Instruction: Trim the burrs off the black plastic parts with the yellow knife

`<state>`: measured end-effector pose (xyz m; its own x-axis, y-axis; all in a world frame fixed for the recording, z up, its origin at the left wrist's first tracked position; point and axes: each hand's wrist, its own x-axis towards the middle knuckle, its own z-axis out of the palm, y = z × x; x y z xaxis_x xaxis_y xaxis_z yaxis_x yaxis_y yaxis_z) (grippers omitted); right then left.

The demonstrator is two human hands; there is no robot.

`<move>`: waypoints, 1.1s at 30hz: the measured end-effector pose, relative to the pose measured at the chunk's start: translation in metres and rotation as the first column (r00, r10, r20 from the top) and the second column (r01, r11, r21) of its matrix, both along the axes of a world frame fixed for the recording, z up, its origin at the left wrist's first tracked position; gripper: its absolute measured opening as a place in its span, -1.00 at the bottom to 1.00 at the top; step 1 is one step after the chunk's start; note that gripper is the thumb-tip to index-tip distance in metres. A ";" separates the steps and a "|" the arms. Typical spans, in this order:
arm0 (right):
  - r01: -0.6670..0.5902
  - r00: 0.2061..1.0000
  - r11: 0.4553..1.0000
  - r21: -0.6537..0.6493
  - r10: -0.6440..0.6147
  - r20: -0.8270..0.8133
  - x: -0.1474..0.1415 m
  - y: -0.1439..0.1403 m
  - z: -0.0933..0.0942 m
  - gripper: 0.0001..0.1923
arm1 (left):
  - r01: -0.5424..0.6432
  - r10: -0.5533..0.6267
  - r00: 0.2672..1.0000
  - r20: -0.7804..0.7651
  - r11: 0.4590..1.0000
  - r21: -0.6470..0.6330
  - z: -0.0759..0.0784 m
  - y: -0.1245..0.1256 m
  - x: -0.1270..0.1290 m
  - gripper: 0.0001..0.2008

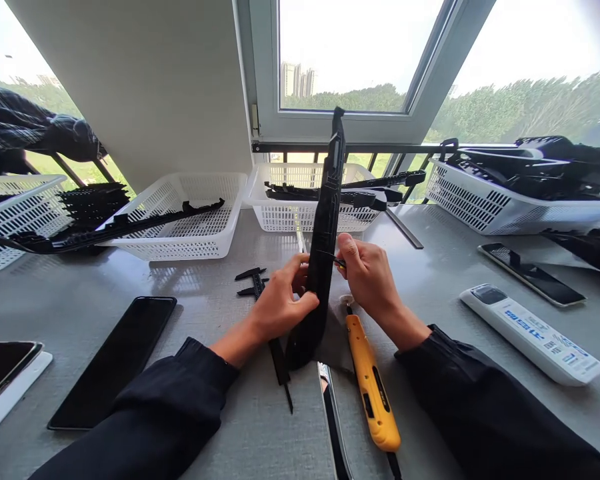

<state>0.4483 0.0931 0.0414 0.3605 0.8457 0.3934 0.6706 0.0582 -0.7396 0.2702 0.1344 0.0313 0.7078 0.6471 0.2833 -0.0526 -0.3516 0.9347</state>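
Note:
My left hand (pixel 283 300) is closed round the lower half of a long black plastic trim piece (pixel 326 220), which stands nearly upright above the table. In my right hand (pixel 371 275) is a small tool (pixel 339 264) with a yellow-and-black handle, mostly hidden by the fingers. Its thin dark tip meets the trim piece's right side. A black caliper (pixel 257 283) lies behind my left hand, partly covered by it. Below my right hand rests a yellow corded hand tool (pixel 373 383), its front end by a small round clear piece.
White baskets (pixel 195 248) (pixel 280 217) with black trim pieces (pixel 370 190) stand along the back under the window. Another full basket (pixel 473 200) is at right. Phones (pixel 115 363) (pixel 533 273) and a white remote-like device (pixel 533 337) lie at the sides. A shiny strip (pixel 333 420) lies in front.

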 end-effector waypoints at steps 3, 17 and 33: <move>-0.033 0.999 0.999 -0.012 0.034 0.034 -0.002 -0.002 0.001 -0.29 | 0.067 -0.065 0.998 0.016 0.981 -0.182 0.003 -0.004 0.001 -0.43; -0.162 0.976 0.983 -0.083 0.172 0.133 -0.013 -0.009 0.011 -0.20 | -0.087 0.142 0.983 0.115 0.917 -0.389 -0.005 0.007 0.003 -0.35; -0.179 0.942 0.934 -0.309 0.253 0.219 -0.016 -0.011 0.016 -0.10 | -0.025 0.181 0.962 0.206 0.805 -0.592 -0.006 0.009 0.008 -0.63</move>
